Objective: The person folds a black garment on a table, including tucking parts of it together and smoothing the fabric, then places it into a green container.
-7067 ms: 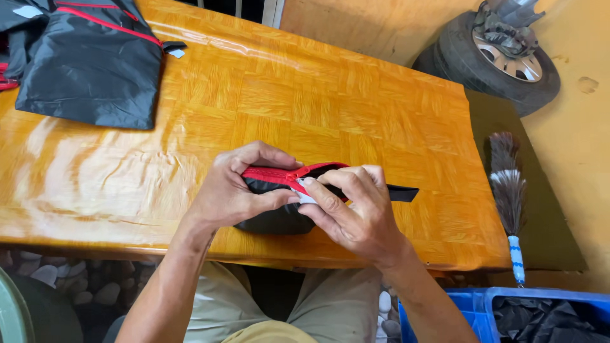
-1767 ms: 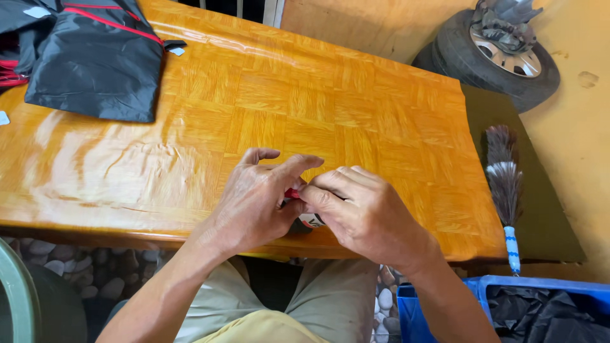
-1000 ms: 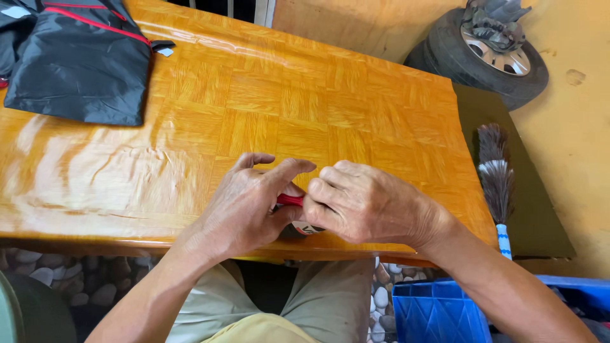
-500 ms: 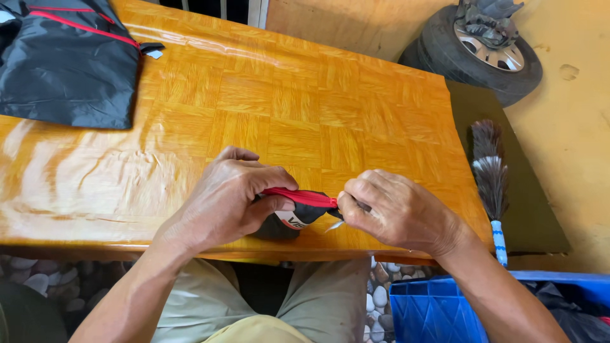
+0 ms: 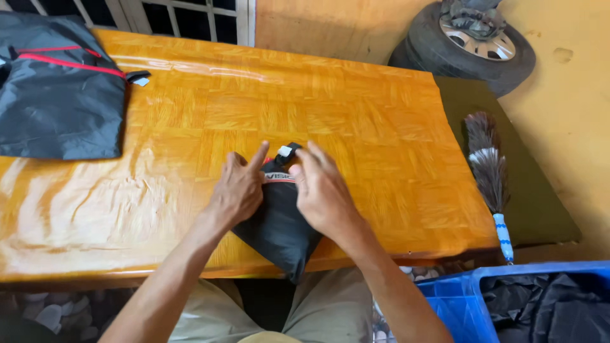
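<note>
A small black pouch (image 5: 279, 228) with a red zip strip lies flat on the orange wooden table (image 5: 356, 127), near its front edge. A short black tab with a white tag sticks up at its far end. My left hand (image 5: 240, 188) rests on the pouch's left side, forefinger stretched toward the tab. On the pouch's right side my right hand (image 5: 323, 194) lies with its fingers spread, their tips close to the tab. Both hands press flat on the fabric and neither grips it.
A larger black garment with red trim (image 5: 57, 105) lies at the table's far left. A feather duster (image 5: 488, 168) lies on a dark mat to the right. A tyre (image 5: 470, 41) leans at the back right. A blue crate (image 5: 527, 305) with black fabric stands at the lower right.
Earlier both hands pinched the bunched pouch and pulled along its red zip. Now the pouch lies flattened on the table, turned lengthwise, with both hands resting open on top.
</note>
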